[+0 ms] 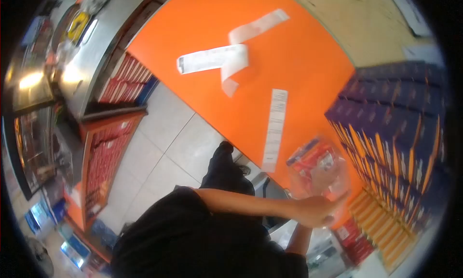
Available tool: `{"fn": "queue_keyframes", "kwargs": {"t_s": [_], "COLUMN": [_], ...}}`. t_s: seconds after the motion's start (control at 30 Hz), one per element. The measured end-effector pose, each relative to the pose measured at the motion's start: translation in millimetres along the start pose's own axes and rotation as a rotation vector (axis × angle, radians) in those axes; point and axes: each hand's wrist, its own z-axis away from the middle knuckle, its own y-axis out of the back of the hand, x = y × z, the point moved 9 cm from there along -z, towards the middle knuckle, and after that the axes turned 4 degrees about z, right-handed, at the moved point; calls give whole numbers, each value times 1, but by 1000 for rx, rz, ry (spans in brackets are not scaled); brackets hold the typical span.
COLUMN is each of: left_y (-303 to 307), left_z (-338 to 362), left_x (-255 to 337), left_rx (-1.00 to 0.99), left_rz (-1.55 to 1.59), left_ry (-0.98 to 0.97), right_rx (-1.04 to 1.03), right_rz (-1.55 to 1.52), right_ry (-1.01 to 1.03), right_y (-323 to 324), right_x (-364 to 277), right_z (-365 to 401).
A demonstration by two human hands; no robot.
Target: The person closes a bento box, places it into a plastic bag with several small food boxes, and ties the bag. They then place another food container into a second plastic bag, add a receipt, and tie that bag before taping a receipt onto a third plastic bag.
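A clear plastic bag with red and white packets in it rests at the lower right edge of the orange tabletop. My left hand reaches across to the bag's near end and appears closed on it; its fingers are blurred. Beneath it comes my right forearm, and my right hand is mostly hidden behind the left. A long printed paper strip lies flat just left of the bag. Farther up the table is a curled paper strip, twisted over on itself.
Dark purple boxes with orange sides stand in tall stacks on the right. Below them are yellow-orange slats and a red pack. A shelf of red items stands at left, across the tiled floor.
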Motion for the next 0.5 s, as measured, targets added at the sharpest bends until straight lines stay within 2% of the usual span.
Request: {"fn": "queue_keyframes", "kwargs": {"t_s": [0.17,0.23,0.37,0.43,0.5], "left_y": [11,17,23,16,11], "left_z": [9,13,17,14,13], "left_x": [-4,-7,-9,-12,-11], "left_rx": [169,290,279,300,145], "left_rz": [39,-36,-98,-90,-51], "left_ry": [41,51,150,114,239], "right_rx": [-48,-69,-103,-115,-124], "right_rz": [37,56,94,110,122], "right_ry": [-4,0,19,35,51], "right_y": [-4,-5,-13,-16,-20], "right_x": [7,7,4,1,-4], "right_z": [-10,-16,-30,-36,-41]}}
